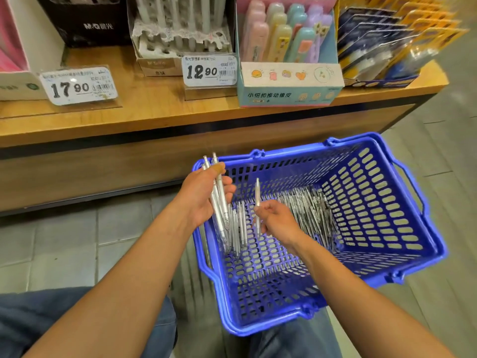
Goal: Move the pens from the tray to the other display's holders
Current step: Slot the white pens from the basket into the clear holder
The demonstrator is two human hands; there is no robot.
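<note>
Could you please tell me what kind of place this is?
Most likely a stationery shop. Price tags stand on a wooden shelf beside display boxes of pens and erasers, and a blue shopping basket holds loose pens.

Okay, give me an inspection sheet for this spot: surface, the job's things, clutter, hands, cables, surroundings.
Surface: wooden shelf carrying displays; grey tiled floor below.
Job's things: loose pens lie in the blue basket; white pen display stands on the shelf with some holes unfilled.
Clutter: price tags, eraser box, black box, carded packs at the right.
Hands: left hand grips a bundle of pens; right hand pinches a single pen.
Cables: nothing seen.
Surroundings: shop aisle; the person's blue trousers at the bottom.
</note>
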